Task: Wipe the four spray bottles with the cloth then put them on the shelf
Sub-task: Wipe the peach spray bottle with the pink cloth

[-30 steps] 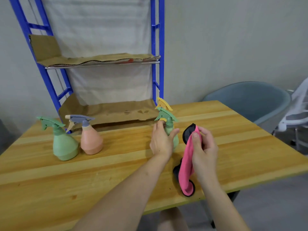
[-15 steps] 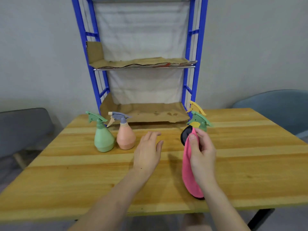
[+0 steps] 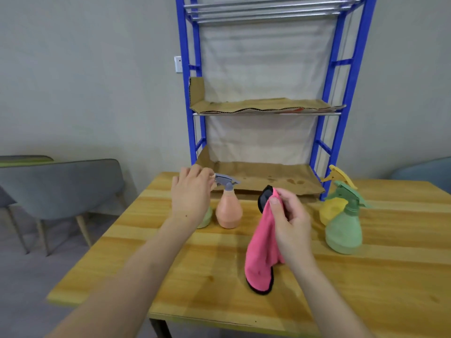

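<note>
Gripping hand: the right hand [image 3: 290, 223] is raised above the table [image 3: 170, 276], and the pink cloth [image 3: 261, 259] is pinched near its top between the thumb and curled fingers.
Cloth: black-edged. It is hung from the right hand, with its lower end seen down at the tabletop; contact cannot be told.
Left hand: the left hand [image 3: 191, 193] is held over the left green bottle [image 3: 205, 217], its back turned to the camera and its fingers bent forward beside the grey trigger of the peach bottle [image 3: 229, 213] — whether anything is gripped cannot be told.
Left green bottle: only the lower body is seen below the left hand, just beside the peach bottle.
Peach bottle: stood upright on the table.
Right green bottle: the right green bottle [image 3: 344, 230] is stood upright well apart from that pair, with the yellow bottle [image 3: 330, 211] placed just behind it and partly hidden.
Shelf: the blue-framed shelf [image 3: 351, 69] is set behind the table, two tiers lined with cardboard — all four bottles are found on the table.
Surroundings: grey chairs [image 3: 61, 181] are seen at the left.
</note>
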`<state>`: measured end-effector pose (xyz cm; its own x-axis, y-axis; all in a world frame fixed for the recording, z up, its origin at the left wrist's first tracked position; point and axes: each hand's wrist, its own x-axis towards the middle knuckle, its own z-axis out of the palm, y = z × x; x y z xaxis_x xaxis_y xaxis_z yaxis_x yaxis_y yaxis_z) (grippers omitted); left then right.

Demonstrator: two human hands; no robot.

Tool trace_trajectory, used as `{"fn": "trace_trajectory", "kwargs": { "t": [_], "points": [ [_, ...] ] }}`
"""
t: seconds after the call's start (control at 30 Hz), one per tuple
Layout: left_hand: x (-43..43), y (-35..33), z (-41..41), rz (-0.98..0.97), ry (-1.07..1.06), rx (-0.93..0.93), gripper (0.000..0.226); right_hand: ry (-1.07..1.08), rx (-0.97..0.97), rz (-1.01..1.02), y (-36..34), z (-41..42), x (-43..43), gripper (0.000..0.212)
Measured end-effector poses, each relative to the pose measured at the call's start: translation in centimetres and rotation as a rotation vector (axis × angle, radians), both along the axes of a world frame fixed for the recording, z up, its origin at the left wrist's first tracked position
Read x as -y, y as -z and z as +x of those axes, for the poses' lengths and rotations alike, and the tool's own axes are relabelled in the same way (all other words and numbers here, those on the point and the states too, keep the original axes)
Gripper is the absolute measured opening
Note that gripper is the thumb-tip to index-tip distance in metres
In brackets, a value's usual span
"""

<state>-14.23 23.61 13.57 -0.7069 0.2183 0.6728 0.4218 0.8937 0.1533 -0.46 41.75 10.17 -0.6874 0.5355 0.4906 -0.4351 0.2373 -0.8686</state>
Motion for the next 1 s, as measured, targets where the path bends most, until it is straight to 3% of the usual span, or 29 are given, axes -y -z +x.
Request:
{"fn": "trace_trajectory", "kwargs": {
  "t": [0.2,0.4,0.83,1.0],
  "points": [
    [0.4,-2.4,-2.9,-0.147,-0.009,0.1,0.029,-0.031,0.01,-0.013,-1.1,0.0,0.7,0.025],
    [-0.9,-2.3,-3.6,-0.197,0.047,0.165,0.024,-0.03,0.018,-0.01,-1.2,0.3,-0.1,0.022],
    [-2.1,-0.8,0.1,-0.131,0.18,0.102,0.022,-0.023,-0.045,-0.021,-1.3,0.6,-2.3,0.021],
    [-1.9,-0.5,2.0,-0.006,0.27,0.143,0.017,-0.042,0.005,0.089,-1.9,0.6,-3.7,0.022]
  ]
}}
